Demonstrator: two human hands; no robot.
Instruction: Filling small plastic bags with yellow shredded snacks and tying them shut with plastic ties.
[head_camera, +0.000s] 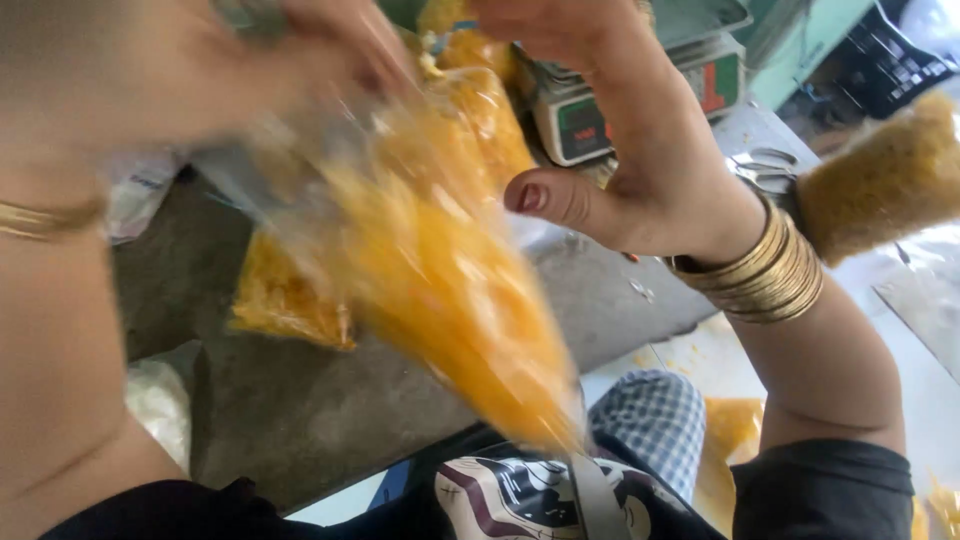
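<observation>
The left hand (250, 60), blurred, pinches the top of a clear plastic bag (440, 260) of yellow-orange snack pieces, which hangs between both hands. The right hand (620, 130), gold bangles (760, 275) at its wrist, is raised open, released, thumb just beside the bag. Beyond it sits a weighing scale (600, 110); right of its wrist lies another filled bag (885, 175).

Grey concrete slab (300, 400) w/ yellow snack bag (285, 300), digital scale (600, 110) & scissors (765, 170) on it.
</observation>
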